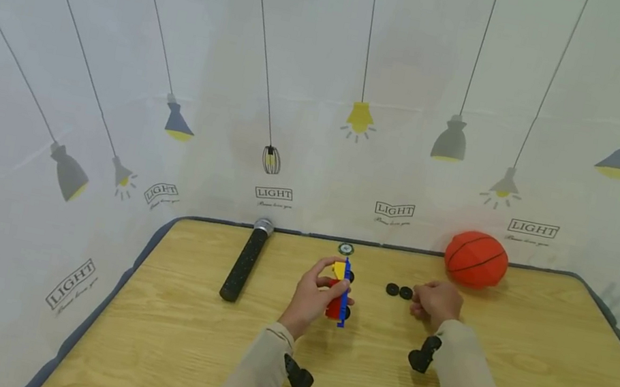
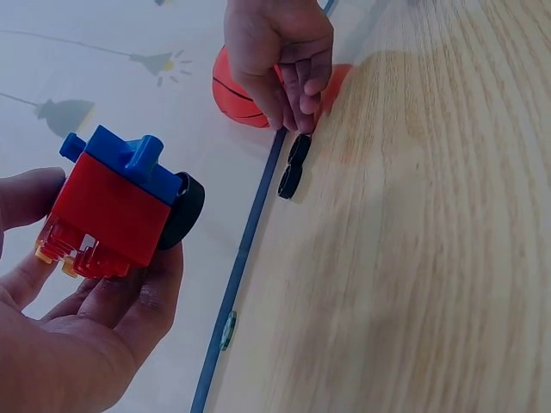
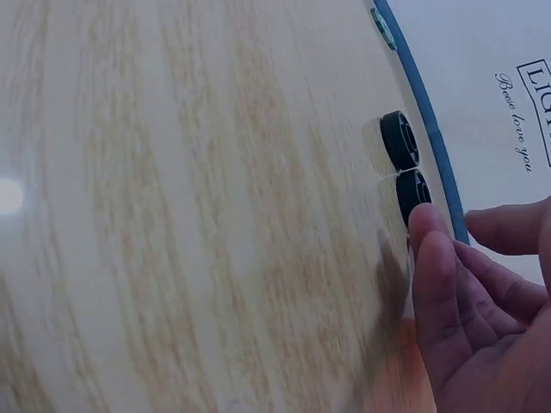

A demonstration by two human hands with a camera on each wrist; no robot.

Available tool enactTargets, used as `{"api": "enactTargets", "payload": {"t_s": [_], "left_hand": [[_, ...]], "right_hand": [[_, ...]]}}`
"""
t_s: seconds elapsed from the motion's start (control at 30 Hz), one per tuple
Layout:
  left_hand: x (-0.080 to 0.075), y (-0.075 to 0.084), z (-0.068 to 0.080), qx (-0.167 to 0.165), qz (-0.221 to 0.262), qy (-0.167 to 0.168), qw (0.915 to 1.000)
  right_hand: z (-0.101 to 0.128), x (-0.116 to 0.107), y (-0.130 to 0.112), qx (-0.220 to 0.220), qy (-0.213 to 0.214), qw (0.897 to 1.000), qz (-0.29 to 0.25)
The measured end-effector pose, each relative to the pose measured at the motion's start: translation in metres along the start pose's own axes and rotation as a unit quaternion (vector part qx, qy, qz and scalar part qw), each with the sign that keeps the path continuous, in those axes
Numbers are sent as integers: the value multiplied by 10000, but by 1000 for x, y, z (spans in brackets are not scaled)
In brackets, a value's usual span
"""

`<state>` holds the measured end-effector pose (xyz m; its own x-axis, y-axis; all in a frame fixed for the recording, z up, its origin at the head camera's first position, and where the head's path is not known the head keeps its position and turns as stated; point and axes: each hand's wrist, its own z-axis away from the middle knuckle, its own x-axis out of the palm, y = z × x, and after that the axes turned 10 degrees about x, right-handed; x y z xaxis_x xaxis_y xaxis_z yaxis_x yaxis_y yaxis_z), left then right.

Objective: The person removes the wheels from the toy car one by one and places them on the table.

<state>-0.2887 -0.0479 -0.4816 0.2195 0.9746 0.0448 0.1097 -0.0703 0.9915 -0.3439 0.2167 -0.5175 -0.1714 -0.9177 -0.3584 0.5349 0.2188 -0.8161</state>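
Observation:
My left hand (image 1: 311, 303) holds a toy vehicle (image 1: 336, 300) of red, yellow and blue plastic, tipped on its side above the table. In the left wrist view the fingers and thumb grip its red block (image 2: 116, 211), and a black wheel (image 2: 182, 213) shows on one side. Two loose black wheels, a left one (image 1: 392, 289) and a right one (image 1: 406, 293), lie side by side on the wooden table. The right hand (image 1: 439, 303) is beside them, its fingertips (image 3: 426, 222) right at the nearer wheel (image 3: 413, 191) with the thumb apart from it.
A black microphone (image 1: 245, 265) with a silver head lies left of the hands. At the back edge is a small round green-and-white disc (image 1: 346, 249). A red basketball-patterned ball (image 1: 475, 259) sits at the back right, against the printed wall sheet (image 1: 323, 120).

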Motion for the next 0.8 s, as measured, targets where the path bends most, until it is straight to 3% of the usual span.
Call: {"api": "enactTargets", "payload": {"t_s": [0.47,0.8], "left_hand": [[2,-1,-1,-58,41,-11,10000],[5,-7,-3,-181,168,-102,9996]], "right_hand": [[7,-3,0,100,-42,9993,-351],[50,-1,-8,-654,-510,9965,-75]]}}
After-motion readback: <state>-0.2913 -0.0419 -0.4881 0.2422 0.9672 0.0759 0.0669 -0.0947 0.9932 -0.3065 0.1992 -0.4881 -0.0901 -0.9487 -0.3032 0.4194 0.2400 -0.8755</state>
